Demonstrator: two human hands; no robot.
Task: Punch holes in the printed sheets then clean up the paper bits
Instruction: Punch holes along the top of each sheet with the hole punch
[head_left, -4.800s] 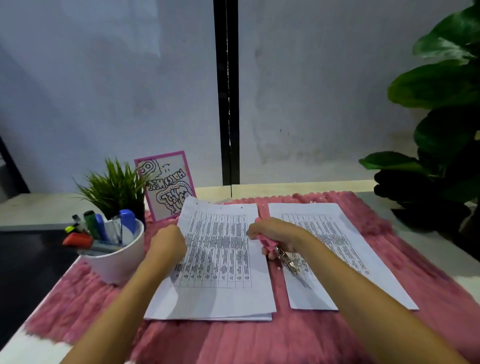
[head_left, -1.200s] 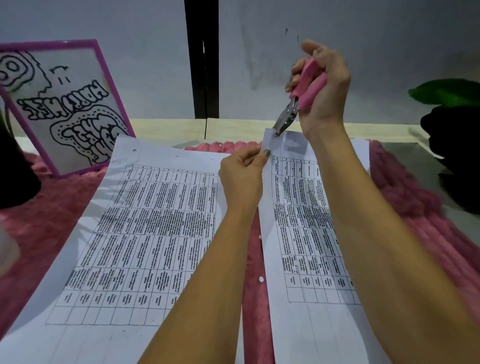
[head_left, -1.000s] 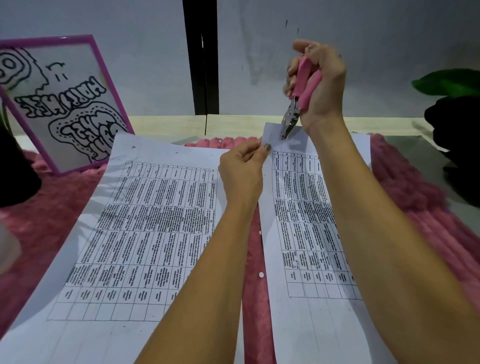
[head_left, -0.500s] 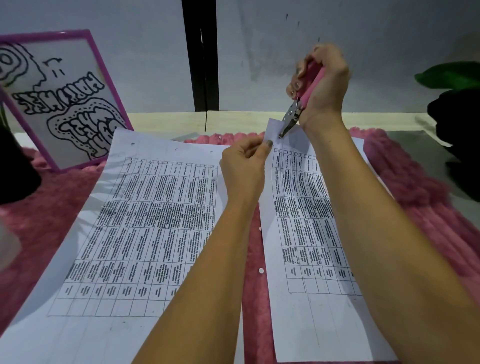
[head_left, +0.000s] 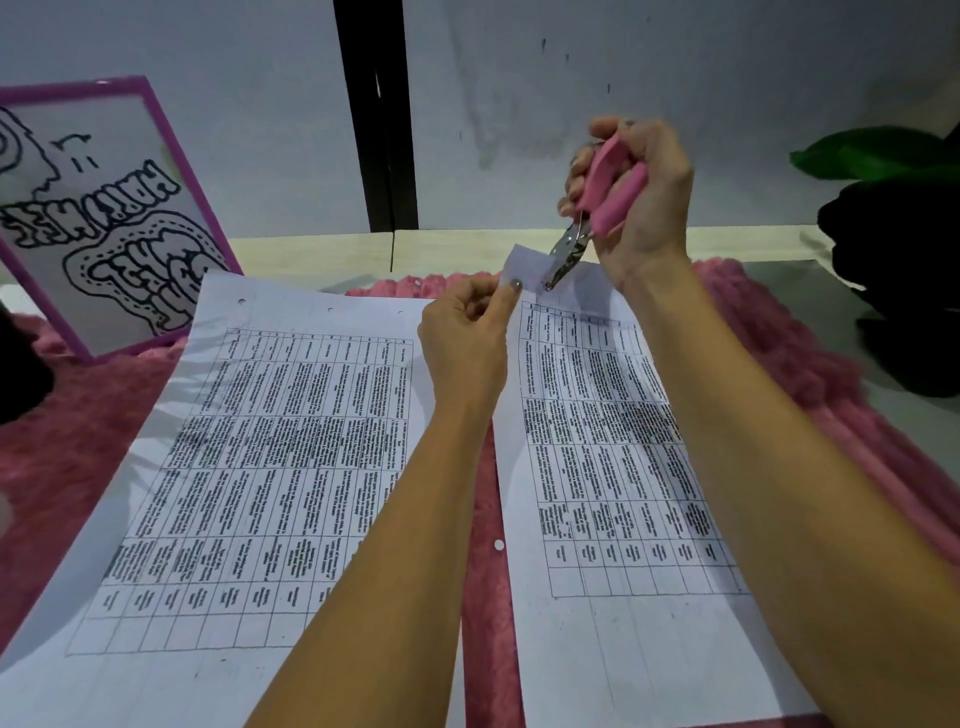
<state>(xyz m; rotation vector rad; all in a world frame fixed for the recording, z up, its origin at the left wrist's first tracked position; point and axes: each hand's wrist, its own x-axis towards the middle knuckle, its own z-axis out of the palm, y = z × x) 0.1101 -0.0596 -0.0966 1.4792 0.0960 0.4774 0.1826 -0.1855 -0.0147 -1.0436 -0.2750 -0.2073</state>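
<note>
Sheet: white, printed table; my left hand pinches its raised corner.
Punch: pink handles, metal nose on corner; my right hand grips it.

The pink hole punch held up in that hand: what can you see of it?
The hole punch is a plier-type hand tool: two pink handles, plastic-looking, and a silvery metal nose. The right hand grips the handles, holding it tilted, nose down and leftward. The nose meets the lifted top corner of the right-hand printed sheet, which the left hand pinches. Whether it has bitten through cannot be seen.
</note>
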